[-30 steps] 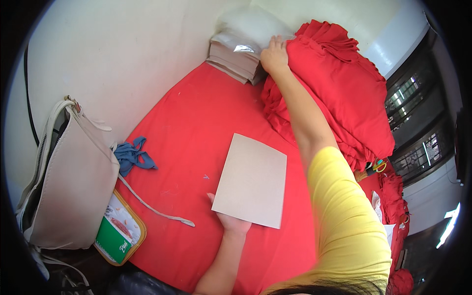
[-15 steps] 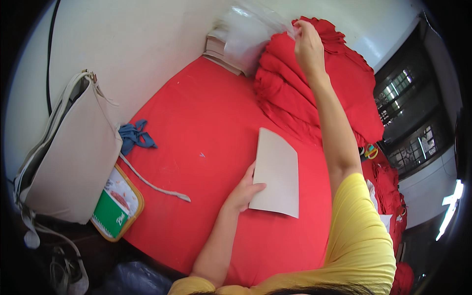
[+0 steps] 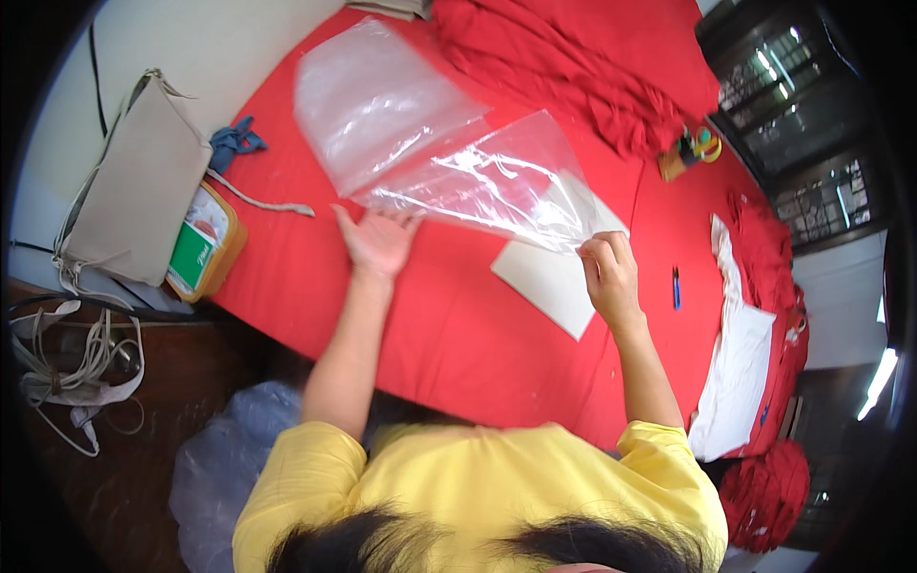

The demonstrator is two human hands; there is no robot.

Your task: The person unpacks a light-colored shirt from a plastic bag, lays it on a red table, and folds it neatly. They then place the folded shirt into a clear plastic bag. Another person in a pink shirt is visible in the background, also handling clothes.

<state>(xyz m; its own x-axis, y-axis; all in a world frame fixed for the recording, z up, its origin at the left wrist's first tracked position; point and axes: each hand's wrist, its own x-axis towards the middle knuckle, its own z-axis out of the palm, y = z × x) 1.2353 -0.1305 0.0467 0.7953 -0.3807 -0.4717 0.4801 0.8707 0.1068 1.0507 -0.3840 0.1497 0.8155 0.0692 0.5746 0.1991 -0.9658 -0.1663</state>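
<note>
A clear plastic bag point(image 3: 482, 177) hangs stretched above the red cloth, and my right hand point(image 3: 609, 272) pinches its near right corner. Palm up with fingers spread, my left hand point(image 3: 380, 239) is at the bag's left edge, its fingertips just under or touching the plastic. More clear plastic, apparently other bags point(image 3: 368, 105), lies farther left and meets the held one. Beneath the bag a light grey board point(image 3: 544, 285) rests flat on the cloth, partly seen through the plastic.
Red fabric point(image 3: 583, 57) is piled at the back. Blue snips point(image 3: 676, 288) and a white cloth point(image 3: 735, 382) lie to the right. A beige bag point(image 3: 138, 191), a yellow-rimmed tray point(image 3: 224, 244) and a blue cloth tie point(image 3: 234, 143) are left. A cable bundle point(image 3: 86, 358) is lower left.
My right hand has come down from the back, bringing the clear plastic bag near. My left hand has let go of the board, which now lies turned on the cloth.
</note>
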